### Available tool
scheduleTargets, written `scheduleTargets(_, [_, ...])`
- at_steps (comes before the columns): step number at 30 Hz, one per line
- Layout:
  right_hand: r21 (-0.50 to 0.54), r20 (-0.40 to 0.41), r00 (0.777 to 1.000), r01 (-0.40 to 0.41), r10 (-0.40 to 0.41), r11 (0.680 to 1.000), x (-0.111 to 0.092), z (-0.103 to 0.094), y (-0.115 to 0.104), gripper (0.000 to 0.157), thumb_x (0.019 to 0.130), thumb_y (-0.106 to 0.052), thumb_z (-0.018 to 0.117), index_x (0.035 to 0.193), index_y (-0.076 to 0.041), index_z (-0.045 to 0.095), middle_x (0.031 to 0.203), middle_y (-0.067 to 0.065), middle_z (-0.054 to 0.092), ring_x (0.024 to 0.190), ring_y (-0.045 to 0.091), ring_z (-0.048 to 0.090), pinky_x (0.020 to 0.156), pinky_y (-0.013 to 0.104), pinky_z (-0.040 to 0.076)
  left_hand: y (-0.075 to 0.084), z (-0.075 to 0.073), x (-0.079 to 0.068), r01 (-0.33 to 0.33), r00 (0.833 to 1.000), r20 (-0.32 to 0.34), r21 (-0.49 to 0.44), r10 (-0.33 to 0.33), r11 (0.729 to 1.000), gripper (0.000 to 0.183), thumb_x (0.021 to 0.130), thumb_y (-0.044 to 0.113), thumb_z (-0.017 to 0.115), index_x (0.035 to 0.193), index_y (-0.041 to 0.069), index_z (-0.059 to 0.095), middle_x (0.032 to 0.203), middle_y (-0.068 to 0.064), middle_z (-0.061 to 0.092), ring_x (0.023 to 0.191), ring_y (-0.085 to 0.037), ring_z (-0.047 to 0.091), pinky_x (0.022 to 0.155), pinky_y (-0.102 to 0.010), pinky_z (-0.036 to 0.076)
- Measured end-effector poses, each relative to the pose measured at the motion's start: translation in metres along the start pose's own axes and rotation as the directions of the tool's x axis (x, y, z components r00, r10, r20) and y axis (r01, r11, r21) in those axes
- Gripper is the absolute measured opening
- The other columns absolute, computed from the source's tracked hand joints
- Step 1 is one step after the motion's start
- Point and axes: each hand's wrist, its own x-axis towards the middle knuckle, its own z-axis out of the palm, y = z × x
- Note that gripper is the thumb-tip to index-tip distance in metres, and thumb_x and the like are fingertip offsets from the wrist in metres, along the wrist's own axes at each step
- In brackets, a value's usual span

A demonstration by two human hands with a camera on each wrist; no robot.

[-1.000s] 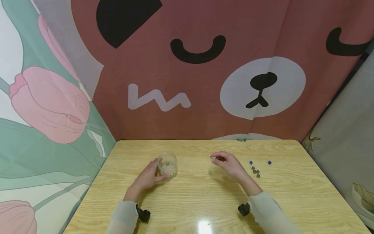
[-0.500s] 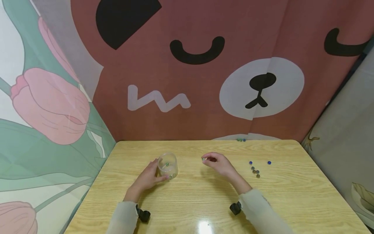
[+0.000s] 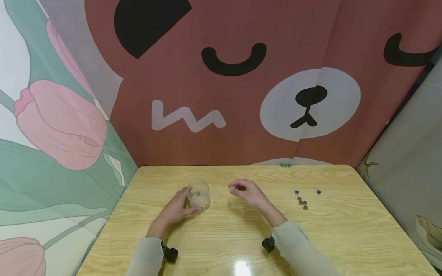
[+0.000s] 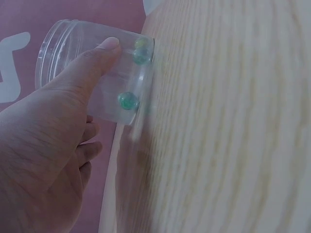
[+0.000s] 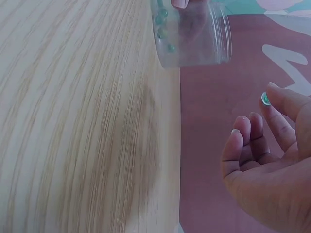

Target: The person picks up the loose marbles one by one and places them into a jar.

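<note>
Wood-grained tabletop (image 3: 214, 241) spans beneath the left hand (image 3: 175, 207) and, farther right, the right hand (image 3: 252, 194). Left fingers and thumb clasp an upright clear jar (image 3: 205, 198); right thumb and forefinger pinch a green marble (image 5: 266, 99), right of the jar.

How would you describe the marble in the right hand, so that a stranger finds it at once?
Above the wooden table, right of the clear cup, find the right hand. It pinches a small greenish marble. This is the only one held in the air; the others lie in the cup or on the table.
</note>
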Motion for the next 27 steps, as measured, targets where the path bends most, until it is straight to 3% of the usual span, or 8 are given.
scheduleTargets(27, [-0.025,0.023,0.999,0.04,-0.04,0.999,0.026,0.037,-0.017,0.024,0.097,-0.025,0.071,0.116,-0.011,0.074,0.097,0.0,0.066,0.087,0.015,0.058,0.074,0.03,0.05,0.003,-0.002,-0.001,-0.024,1.0,-0.008,-0.003,0.024,1.0,0.097,0.086,0.049,0.079,0.159,0.007,0.031,0.161,-0.024,0.031,0.149,-0.049,0.024,0.119,-0.064,0.022])
